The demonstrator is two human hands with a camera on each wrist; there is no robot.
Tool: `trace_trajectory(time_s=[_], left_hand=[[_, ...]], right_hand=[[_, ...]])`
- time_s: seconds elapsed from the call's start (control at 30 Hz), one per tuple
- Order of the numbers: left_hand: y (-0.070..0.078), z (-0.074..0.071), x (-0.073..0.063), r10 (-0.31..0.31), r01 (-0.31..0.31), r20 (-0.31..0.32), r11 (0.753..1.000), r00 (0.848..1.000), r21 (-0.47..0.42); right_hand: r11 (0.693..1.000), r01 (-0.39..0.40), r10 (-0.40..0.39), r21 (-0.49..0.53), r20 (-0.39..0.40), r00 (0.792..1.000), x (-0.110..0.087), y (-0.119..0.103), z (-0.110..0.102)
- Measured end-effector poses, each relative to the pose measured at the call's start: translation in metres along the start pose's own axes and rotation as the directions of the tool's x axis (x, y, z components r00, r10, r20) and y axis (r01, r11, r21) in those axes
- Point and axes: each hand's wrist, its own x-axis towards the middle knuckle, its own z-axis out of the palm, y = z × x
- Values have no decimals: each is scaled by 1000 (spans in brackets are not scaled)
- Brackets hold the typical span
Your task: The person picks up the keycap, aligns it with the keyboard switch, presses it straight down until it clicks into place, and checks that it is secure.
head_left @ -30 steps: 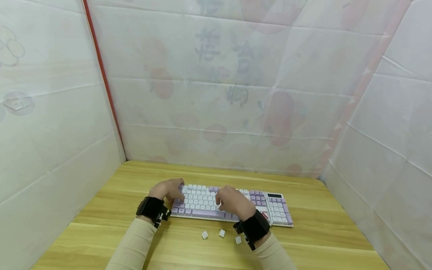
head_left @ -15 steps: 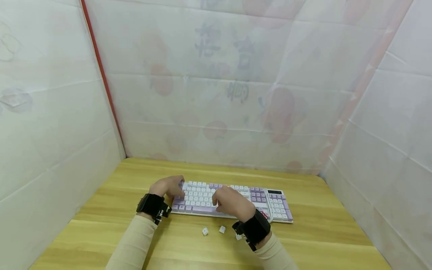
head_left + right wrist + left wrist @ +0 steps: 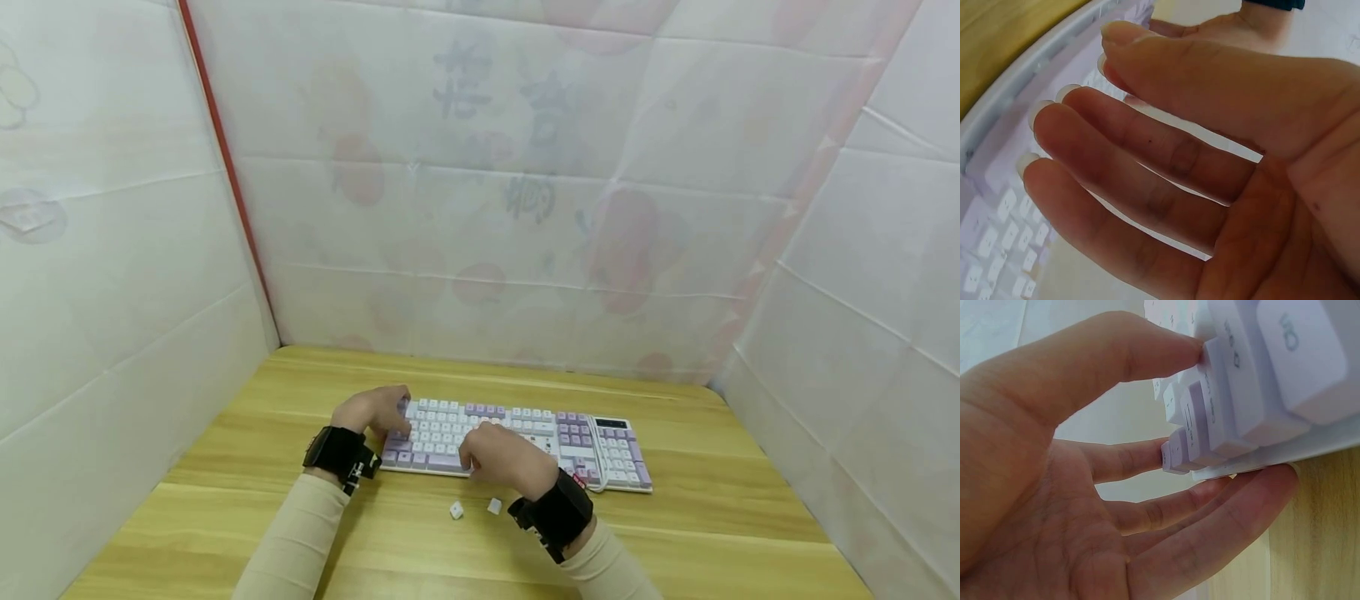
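Observation:
A white and purple keyboard [image 3: 446,435] lies on the wooden table. My left hand [image 3: 372,410] grips its left end; in the left wrist view the thumb [image 3: 1147,350] presses on the side keys and other fingers lie along the edge. Over the middle of the keyboard's near rows is my right hand [image 3: 504,458]. In the right wrist view three fingers [image 3: 1097,150] reach out loosely, and the thumb covers most of the index finger; no thing shows between them. Two loose white keycaps, one keycap [image 3: 456,510] and another keycap [image 3: 494,506], lie in front of the keyboard.
A white cable [image 3: 597,454] with a red tag lies across the keyboard's right part. Some key places right of the middle show no caps. White printed sheets [image 3: 480,208] wall the table [image 3: 675,542] at the back and both sides.
My right hand has shifted left and slightly toward the keyboard's near edge. A third loose keycap, seen earlier by the right wrist, is now out of sight. The left hand keeps its place.

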Motion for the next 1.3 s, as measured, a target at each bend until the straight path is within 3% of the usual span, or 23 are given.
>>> trace_trajectory(time_s=[0.33, 0.7, 1.1, 1.3], left_hand=[[-4, 0, 0, -6, 6, -1, 1000, 1000, -4], [-5, 2, -1, 5, -5, -5, 1000, 1000, -11], [-5, 4, -3, 2, -3, -11, 1000, 1000, -7], [-5, 4, -3, 1, -1, -11, 1000, 1000, -16]], right_hand=[[999, 31, -32, 25, 25, 999, 6, -16, 15], [996, -55, 59, -63, 58, 997, 15, -25, 37], [976, -140, 154, -166, 77, 985, 18, -31, 43], [965, -143, 164, -218, 81, 983, 20, -31, 46]])
